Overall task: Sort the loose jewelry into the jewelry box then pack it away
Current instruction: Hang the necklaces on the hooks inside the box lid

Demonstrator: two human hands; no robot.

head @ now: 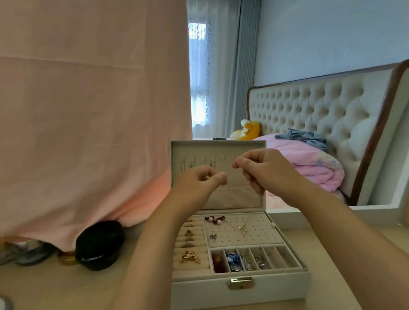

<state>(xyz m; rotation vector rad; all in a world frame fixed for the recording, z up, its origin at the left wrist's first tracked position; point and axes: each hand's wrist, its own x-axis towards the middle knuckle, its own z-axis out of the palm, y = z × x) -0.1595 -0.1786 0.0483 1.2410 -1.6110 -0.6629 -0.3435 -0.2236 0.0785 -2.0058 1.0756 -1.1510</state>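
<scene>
As box (200,294) gapes, left hand (196,184) (curled)

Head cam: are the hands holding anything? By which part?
Cannot tell. Left hand and right hand pinch thumb to fingers before the jewelry box lid; nothing visible between them.

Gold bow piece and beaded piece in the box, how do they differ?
The gold bow piece sits on the ring rolls; the beaded piece lies on the perforated panel, farther back. The bow is gold, the beads dark and pearly. Both are in the open jewelry box.
</scene>
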